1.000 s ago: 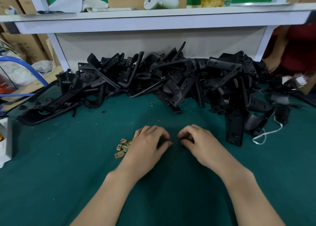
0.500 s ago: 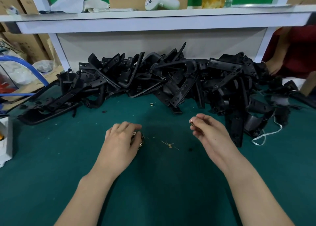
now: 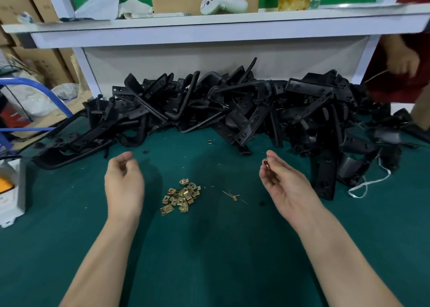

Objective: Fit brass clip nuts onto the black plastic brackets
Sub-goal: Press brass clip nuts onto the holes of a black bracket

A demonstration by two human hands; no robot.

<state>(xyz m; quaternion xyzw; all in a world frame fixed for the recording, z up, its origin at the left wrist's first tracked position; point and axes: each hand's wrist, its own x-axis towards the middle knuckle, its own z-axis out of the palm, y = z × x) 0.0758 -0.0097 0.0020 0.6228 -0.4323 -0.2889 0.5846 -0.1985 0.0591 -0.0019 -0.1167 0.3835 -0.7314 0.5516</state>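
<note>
Right hand (image 3: 288, 185) pinches one brass clip nut (image 3: 266, 162) at its fingertips, ready for fitting; left hand (image 3: 123, 183) hovers loosely curled and empty, free to fetch from the black plastic brackets (image 3: 232, 106) heaped behind the spare nuts (image 3: 181, 196).

The brackets (image 3: 232, 106) lay heaped along the far edge of the table (image 3: 209, 260), beneath the shelf (image 3: 209, 25), which carried a controller (image 3: 223, 2). The pile of clip nuts (image 3: 181, 196) sat mid-table, between the left grip (image 3: 123, 185) and the right grip (image 3: 286, 185), touching neither. The right grip pinched a lone nut (image 3: 266, 162) just before the heap. A box (image 3: 10, 190) stood at the left edge.
</note>
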